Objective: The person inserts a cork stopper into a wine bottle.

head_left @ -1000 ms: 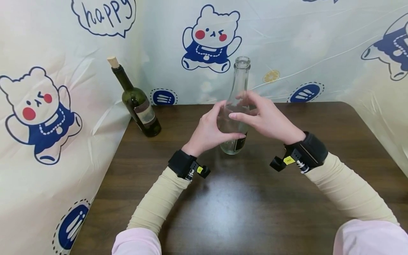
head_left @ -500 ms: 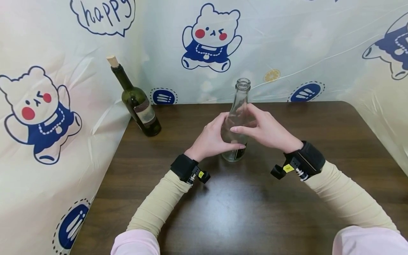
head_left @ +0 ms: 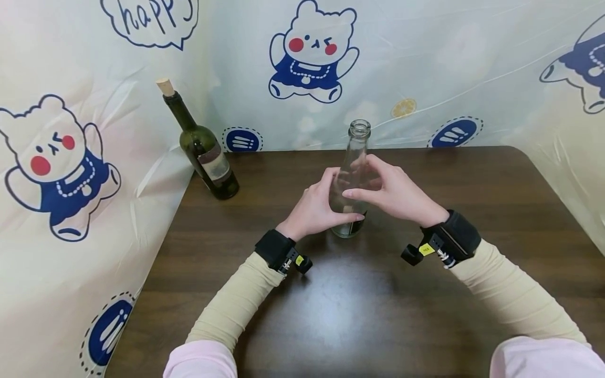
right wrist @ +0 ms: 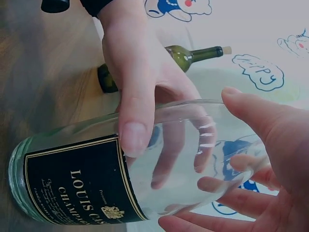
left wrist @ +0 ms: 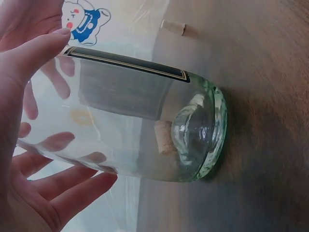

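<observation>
A clear glass champagne bottle (head_left: 352, 176) stands nearly upright at mid-table, uncorked at the mouth. Its black label (right wrist: 79, 179) shows in the right wrist view. My left hand (head_left: 314, 210) grips the lower body from the left, thumb across the near side. From the right, my right hand (head_left: 402, 191) holds the bottle higher up, with its thumb on the near side. Through the glass a cork (left wrist: 164, 137) appears near the base; whether it lies inside or behind, I cannot tell. Another cork (left wrist: 174, 27) lies on the table beyond the bottle.
A green wine bottle (head_left: 208, 157) with a cork in its neck stands at the table's back left corner. A curtain (head_left: 406, 47) printed with cartoon bears hangs along the back and sides of the dark wooden table (head_left: 340, 315).
Both hands have lowered the clear bottle toward the table since one second ago. Over the last half second, hands and bottle have hardly moved, while the head view has shifted slightly.
</observation>
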`<action>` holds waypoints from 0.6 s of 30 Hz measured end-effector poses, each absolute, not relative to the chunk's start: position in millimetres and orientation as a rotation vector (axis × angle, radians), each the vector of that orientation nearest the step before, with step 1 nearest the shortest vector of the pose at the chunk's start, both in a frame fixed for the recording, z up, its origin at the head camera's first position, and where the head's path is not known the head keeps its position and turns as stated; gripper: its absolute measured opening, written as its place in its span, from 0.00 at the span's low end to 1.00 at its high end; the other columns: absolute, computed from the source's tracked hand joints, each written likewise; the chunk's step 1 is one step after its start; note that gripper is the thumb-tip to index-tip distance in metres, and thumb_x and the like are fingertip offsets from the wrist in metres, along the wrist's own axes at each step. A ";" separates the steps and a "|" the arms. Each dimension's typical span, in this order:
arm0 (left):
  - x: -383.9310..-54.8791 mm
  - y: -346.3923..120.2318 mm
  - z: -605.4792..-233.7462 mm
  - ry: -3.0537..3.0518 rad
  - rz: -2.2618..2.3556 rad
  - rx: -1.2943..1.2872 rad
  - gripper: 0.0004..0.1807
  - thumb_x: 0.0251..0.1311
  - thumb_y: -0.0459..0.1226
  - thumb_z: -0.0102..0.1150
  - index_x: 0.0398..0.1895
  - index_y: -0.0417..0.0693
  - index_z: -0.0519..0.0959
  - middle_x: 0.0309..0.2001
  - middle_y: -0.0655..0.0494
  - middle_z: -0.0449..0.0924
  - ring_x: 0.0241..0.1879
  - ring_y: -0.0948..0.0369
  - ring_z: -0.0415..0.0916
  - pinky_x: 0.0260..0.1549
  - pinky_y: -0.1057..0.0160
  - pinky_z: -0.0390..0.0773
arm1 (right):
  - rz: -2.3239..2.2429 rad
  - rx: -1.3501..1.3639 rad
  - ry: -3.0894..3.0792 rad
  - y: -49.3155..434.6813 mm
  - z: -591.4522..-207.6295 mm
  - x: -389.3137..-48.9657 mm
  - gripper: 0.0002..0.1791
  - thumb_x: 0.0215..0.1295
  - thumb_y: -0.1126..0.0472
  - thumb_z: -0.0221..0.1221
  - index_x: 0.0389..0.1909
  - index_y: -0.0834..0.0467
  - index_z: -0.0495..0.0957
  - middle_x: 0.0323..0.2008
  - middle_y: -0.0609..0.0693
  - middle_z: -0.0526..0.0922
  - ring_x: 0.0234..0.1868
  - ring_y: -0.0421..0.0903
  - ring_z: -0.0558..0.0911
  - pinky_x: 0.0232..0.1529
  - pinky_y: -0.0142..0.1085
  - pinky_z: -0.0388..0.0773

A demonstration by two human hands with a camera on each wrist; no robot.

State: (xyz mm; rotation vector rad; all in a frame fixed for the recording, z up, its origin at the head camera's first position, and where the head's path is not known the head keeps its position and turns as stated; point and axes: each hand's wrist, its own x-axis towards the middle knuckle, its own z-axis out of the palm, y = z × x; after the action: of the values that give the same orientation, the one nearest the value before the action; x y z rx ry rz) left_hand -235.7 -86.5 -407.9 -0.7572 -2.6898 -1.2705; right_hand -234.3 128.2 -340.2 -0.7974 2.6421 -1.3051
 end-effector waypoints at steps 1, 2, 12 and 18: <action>-235.1 -86.5 -408.0 -2.693 -1.271 -0.751 0.51 0.43 0.66 0.72 0.69 0.62 0.60 0.61 0.65 0.78 0.54 0.66 0.79 0.49 0.57 0.81 | -1.309 -0.791 2.632 128.6 -340.4 -234.3 0.33 0.62 0.44 0.68 0.62 0.56 0.72 0.58 0.55 0.82 0.59 0.54 0.82 0.58 0.55 0.80; -234.5 -86.5 -408.3 -2.696 -1.274 -0.745 0.51 0.43 0.66 0.72 0.69 0.62 0.60 0.61 0.66 0.78 0.54 0.66 0.79 0.49 0.56 0.81 | -1.313 -0.786 2.622 128.8 -340.5 -234.3 0.33 0.62 0.44 0.68 0.62 0.56 0.72 0.58 0.55 0.81 0.59 0.54 0.82 0.59 0.55 0.80; -232.7 -82.5 -411.5 -2.686 -1.298 -0.724 0.50 0.44 0.64 0.73 0.68 0.62 0.60 0.55 0.65 0.82 0.52 0.69 0.80 0.51 0.55 0.80 | -1.343 -0.660 2.646 163.2 -331.9 -237.5 0.39 0.60 0.44 0.69 0.71 0.53 0.72 0.65 0.56 0.79 0.63 0.57 0.80 0.60 0.56 0.79; -233.9 -81.6 -410.9 -2.690 -1.300 -0.704 0.49 0.43 0.64 0.73 0.67 0.60 0.61 0.54 0.65 0.84 0.53 0.69 0.80 0.53 0.53 0.78 | -1.268 -0.463 2.822 212.1 -319.4 -238.2 0.37 0.63 0.41 0.65 0.69 0.54 0.74 0.64 0.57 0.81 0.62 0.56 0.81 0.57 0.41 0.80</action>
State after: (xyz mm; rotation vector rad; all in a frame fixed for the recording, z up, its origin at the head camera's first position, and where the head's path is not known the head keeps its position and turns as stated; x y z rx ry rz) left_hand -233.9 -81.6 -410.9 -0.7043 -2.6899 -1.2995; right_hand -238.2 212.1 -319.4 -0.4626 2.8222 -1.2677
